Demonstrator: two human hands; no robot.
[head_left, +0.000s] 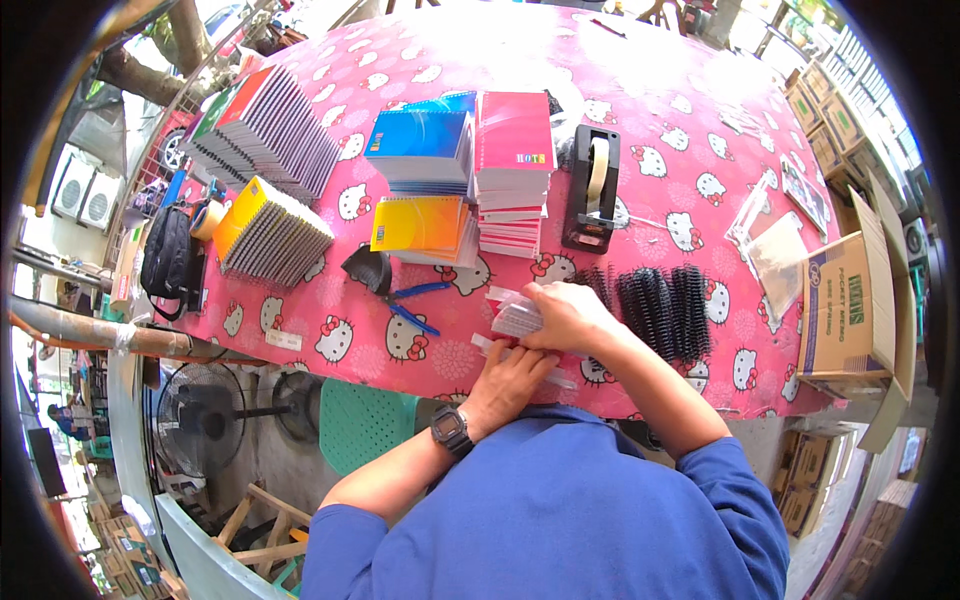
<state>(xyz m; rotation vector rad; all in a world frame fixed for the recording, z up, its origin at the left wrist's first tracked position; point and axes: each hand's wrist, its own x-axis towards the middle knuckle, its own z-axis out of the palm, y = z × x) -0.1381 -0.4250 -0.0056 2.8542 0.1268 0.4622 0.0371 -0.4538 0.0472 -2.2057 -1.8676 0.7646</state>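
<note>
Bound pads (275, 140) at ten o'clock look done; coils (648, 312) at three seem left. Our right fingers (541, 293) clamp paper (516, 318); our left fingers (517, 362), we can't tell.

Ahead of the hands, the yellow pads (415, 225), pink pads (513, 140) and tape dispenser (592, 190) form a barrier. To the left, the pliers (408, 319) obstruct, with a strip of cloth between them and the left hand (508, 377). Coils (665, 312) crowd the right forearm (660, 380); beyond them, open cloth (690, 185) offers passage right of the dispenser, toward the far edge.
</note>
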